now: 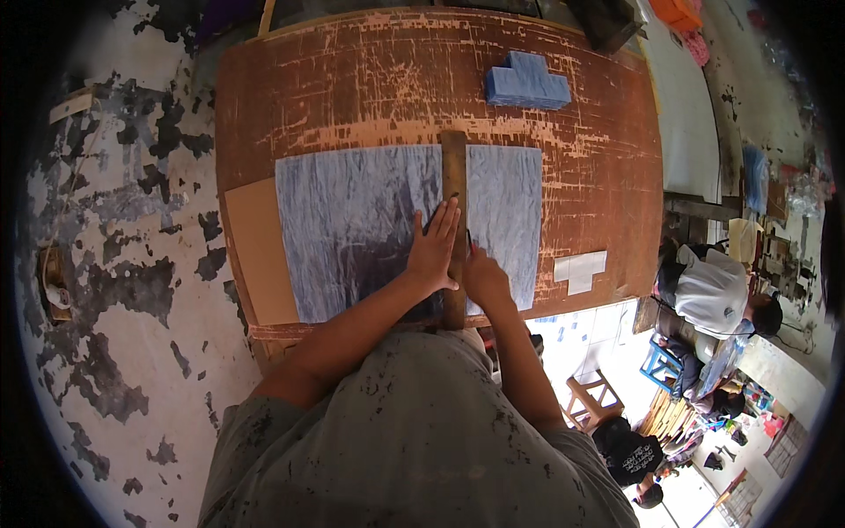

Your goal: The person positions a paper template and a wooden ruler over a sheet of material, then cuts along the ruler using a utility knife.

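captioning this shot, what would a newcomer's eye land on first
Probably the large blue-grey marbled sheet on the scratched red-brown table, crossed by a dark straight strip with the left hand on it. Next, the stack of blue T-shaped pieces toward the table's far right.

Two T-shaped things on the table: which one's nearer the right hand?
The flat white T-shaped piece, to the right of the right hand. The other, a blue stack, lies farther off, toward the top of the picture.
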The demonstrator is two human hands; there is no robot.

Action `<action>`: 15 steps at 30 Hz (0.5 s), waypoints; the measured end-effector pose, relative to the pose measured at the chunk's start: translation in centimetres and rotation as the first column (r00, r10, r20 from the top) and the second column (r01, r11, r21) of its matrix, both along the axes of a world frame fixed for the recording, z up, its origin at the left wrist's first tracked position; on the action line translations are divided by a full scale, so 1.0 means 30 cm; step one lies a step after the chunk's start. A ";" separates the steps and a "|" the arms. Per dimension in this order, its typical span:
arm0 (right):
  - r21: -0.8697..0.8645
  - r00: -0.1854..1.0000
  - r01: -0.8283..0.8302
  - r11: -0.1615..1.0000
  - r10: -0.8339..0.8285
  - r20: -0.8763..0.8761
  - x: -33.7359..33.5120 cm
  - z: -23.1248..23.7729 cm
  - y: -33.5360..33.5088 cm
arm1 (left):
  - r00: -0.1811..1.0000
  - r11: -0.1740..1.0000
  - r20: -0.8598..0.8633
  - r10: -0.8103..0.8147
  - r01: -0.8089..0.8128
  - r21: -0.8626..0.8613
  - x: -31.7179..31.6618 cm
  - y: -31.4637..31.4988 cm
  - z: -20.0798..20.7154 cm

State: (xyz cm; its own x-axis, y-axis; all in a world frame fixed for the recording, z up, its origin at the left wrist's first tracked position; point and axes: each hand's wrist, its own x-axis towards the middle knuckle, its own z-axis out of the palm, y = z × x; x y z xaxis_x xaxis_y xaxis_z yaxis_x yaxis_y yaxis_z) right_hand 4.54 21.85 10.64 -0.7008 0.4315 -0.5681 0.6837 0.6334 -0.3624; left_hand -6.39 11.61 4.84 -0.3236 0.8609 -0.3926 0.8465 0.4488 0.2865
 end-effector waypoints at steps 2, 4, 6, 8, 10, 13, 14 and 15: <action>-0.023 0.998 0.056 0.998 -0.056 0.020 0.089 -0.053 -0.039 | 0.999 0.999 -0.033 -0.027 0.025 -0.046 -0.002 0.008 0.014; -0.035 0.994 0.099 0.994 -0.098 0.037 0.135 -0.052 -0.078 | 0.999 0.999 -0.044 -0.017 0.016 -0.036 -0.001 -0.002 0.011; -0.047 0.984 0.124 0.991 -0.117 0.138 0.163 -0.023 -0.117 | 0.998 1.000 -0.056 -0.006 0.005 -0.026 0.000 -0.010 0.003; -0.071 0.983 0.095 0.993 -0.083 0.162 0.234 -0.061 -0.129 | 0.999 1.000 -0.049 0.006 -0.006 -0.003 0.003 -0.010 0.009; -0.093 0.982 0.071 0.993 -0.053 0.181 0.272 -0.079 -0.138 | 0.999 1.000 -0.043 0.007 -0.007 -0.005 0.008 -0.009 0.009; -0.072 0.972 0.091 0.993 -0.072 0.224 0.298 -0.085 -0.143 | 0.999 1.000 -0.038 0.012 -0.012 -0.006 0.008 -0.007 0.002; -0.093 0.965 0.081 0.992 -0.055 0.258 0.307 -0.095 -0.136 | 0.999 1.000 -0.040 0.009 -0.010 -0.007 0.010 -0.008 -0.001; -0.117 0.955 0.075 0.990 -0.037 0.293 0.318 -0.103 -0.125 | 0.999 1.000 -0.041 0.012 -0.012 -0.003 0.024 -0.017 0.000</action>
State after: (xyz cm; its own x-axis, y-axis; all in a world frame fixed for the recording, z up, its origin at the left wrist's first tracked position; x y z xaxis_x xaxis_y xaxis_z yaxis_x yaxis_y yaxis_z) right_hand 14.09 18.09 7.54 -0.4749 0.3775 -0.7949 0.8040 0.5534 -0.2175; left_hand -5.66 11.11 4.83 -0.3500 0.8557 -0.3811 0.8520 0.4599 0.2502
